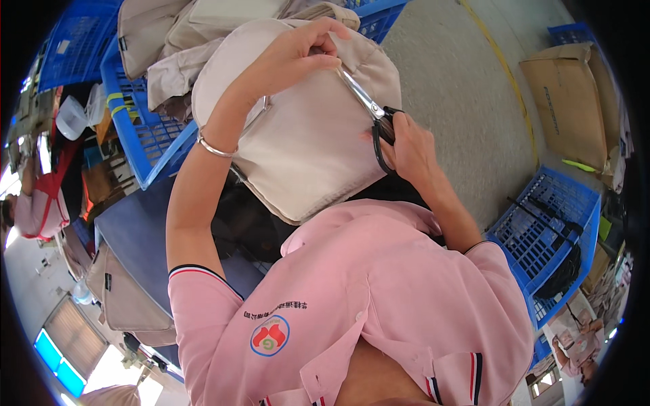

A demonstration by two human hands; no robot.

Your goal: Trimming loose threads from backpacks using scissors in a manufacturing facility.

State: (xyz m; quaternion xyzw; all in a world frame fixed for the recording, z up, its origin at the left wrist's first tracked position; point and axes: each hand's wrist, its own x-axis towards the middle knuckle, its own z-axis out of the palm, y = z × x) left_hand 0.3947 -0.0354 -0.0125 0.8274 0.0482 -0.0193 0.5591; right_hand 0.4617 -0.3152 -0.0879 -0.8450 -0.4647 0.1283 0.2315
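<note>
A beige fabric bag with rounded corners rests on my lap. Over its far part, my left hand has its fingers curled and the thumb bent in. Whatever they pinch is too small or hidden to name. My right hand, at the bag's right side, grips scissors by their black handles. The silver blades lie close together and point up and left over the bag. Their tips end beside my left thumb. A metal ring or buckle on the bag shows partly behind my left wrist.
Left of the bag stands a blue plastic crate, with beige bags heaped behind it. At right are a cardboard box and another blue crate holding black straps. Another person is at the far left.
</note>
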